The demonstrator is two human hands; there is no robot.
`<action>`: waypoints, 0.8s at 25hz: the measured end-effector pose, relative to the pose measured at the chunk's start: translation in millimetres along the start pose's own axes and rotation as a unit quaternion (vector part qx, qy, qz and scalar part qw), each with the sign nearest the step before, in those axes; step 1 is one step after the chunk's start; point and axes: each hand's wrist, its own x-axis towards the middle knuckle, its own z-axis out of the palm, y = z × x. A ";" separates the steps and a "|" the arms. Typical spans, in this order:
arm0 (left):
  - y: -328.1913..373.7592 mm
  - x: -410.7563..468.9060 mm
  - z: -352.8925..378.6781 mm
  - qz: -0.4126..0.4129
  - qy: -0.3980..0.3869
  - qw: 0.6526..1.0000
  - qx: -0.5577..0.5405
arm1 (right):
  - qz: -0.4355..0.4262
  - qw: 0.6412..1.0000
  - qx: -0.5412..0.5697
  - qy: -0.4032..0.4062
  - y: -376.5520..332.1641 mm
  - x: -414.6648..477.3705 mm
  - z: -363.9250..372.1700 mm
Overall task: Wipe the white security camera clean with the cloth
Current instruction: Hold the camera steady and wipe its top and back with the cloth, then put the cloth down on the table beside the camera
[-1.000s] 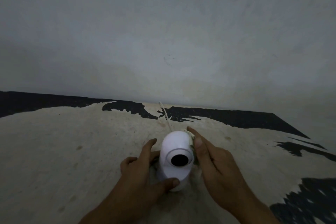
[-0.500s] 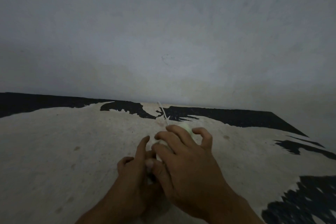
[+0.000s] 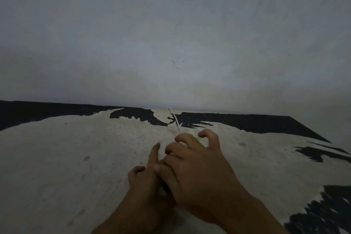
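Observation:
My right hand (image 3: 197, 167) lies curled over the top and front of the white security camera and covers almost all of it. A pale greenish cloth (image 3: 193, 132) peeks out between the right fingers, pressed onto the camera. My left hand (image 3: 146, 178) grips the camera's left side from below, index finger pointing up. A thin white cable (image 3: 175, 119) runs from behind the camera toward the wall.
The hands work on a cream and black patterned surface (image 3: 76, 157) with small brown spots. A plain grey wall (image 3: 171, 34) rises right behind it. The surface's right edge (image 3: 311, 131) slants down at the far right.
One second ago the camera's lens face was open to view with my right hand at its side. The right hand has since swept over the top and front, hiding it.

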 end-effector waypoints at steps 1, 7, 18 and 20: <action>0.8 -3.0 -1.1 0.014 0.005 1.000 -0.006 | 0.006 1.000 0.011 -0.002 5.7 -3.4 -1.1; 7.0 -11.1 -5.6 0.015 0.000 0.998 -0.068 | 0.066 0.987 0.146 -0.028 23.5 -25.5 4.5; -0.4 -17.8 -4.6 0.070 0.034 0.993 -0.089 | 0.125 0.943 0.307 0.014 41.0 -60.7 13.2; -4.3 -16.5 -2.2 0.093 0.035 0.992 -0.081 | 0.128 0.928 0.349 0.038 49.1 -64.5 14.1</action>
